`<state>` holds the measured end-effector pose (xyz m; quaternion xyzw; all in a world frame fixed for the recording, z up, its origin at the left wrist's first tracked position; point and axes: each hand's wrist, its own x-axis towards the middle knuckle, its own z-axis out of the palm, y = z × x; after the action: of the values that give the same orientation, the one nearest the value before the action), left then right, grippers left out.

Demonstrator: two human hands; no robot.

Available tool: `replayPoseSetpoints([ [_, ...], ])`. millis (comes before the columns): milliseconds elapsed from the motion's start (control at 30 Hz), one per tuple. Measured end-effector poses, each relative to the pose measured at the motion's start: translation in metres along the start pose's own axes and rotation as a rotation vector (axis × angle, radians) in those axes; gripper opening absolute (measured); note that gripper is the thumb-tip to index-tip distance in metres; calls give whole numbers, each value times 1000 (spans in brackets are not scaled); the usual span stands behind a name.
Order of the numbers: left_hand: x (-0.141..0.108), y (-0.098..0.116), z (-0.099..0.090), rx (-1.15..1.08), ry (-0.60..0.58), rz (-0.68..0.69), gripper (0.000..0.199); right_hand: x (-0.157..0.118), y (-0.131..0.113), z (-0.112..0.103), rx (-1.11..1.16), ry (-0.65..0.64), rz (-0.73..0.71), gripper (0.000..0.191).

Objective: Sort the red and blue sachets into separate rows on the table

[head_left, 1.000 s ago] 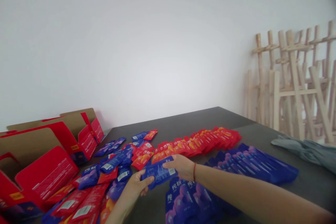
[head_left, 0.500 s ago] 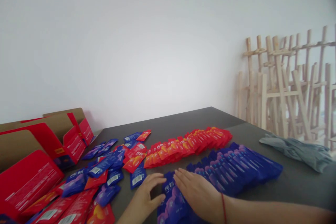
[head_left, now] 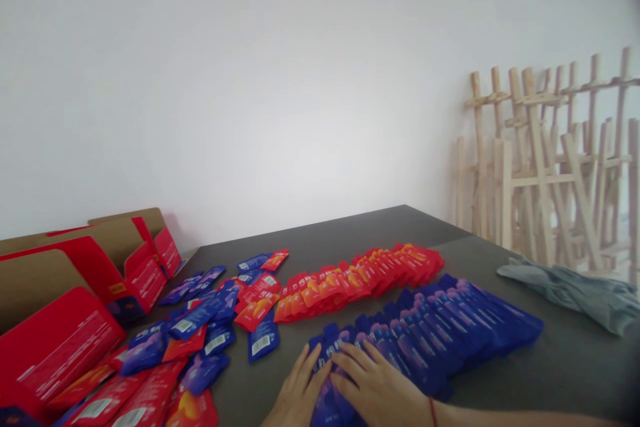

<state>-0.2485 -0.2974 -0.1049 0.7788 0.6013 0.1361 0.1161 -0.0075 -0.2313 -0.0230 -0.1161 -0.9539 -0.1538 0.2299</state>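
Overlapping blue pouches point(head_left: 445, 333) form a long row that runs from the near middle of the table toward the right. Both hands press on the near-left end of it. My left hand point(head_left: 299, 387) lies along the left edge of the end pouch, fingers stretched out. On top of the same end rests my right hand point(head_left: 383, 387), wearing a red string at the wrist, its fingers spread flat. The thumbs come close together over the end pouch, whose lower part is partly hidden. Behind this row lies a second row of overlapping red pouches point(head_left: 360, 278).
Loose red and blue pouches point(head_left: 200, 317) are heaped on the left of the dark table point(head_left: 310, 240). Open red cardboard boxes point(head_left: 100, 267) stand at the far left. A grey cloth point(head_left: 570, 290) lies at the right edge, with wooden easels point(head_left: 535, 173) beyond.
My left hand has moved right from beside the blue row onto its end pouch. My right hand has shifted slightly right and its fingers have spread.
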Motion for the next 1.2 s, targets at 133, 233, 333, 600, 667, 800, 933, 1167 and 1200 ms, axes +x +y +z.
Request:
replayPoseSetpoints([
  [133,4,22,-10,51,24,12,65,-3,-1,4,-11,50,-8,25],
  [233,5,34,-16,82,33,-22,68,-4,0,5,4,53,-15,23],
  [333,5,36,-18,51,31,-54,64,-4,3,1,28,52,-30,21],
  [600,5,37,-28,-174,70,-32,82,-6,3,16,0,85,-30,21],
  [667,3,40,-44,-209,145,-46,70,-8,5,21,-8,91,-35,20],
  [800,1,27,-77,-79,474,-301,44,1,13,3,-16,69,-35,24],
  [933,3,-7,-86,-19,634,-406,46,49,16,-33,123,-144,-13,45],
  [1167,0,-36,-92,-309,894,-458,45,170,-29,11,182,-270,-7,48],
  [1200,0,-36,-94,-308,907,-469,45,182,-38,23,164,-292,29,42],
])
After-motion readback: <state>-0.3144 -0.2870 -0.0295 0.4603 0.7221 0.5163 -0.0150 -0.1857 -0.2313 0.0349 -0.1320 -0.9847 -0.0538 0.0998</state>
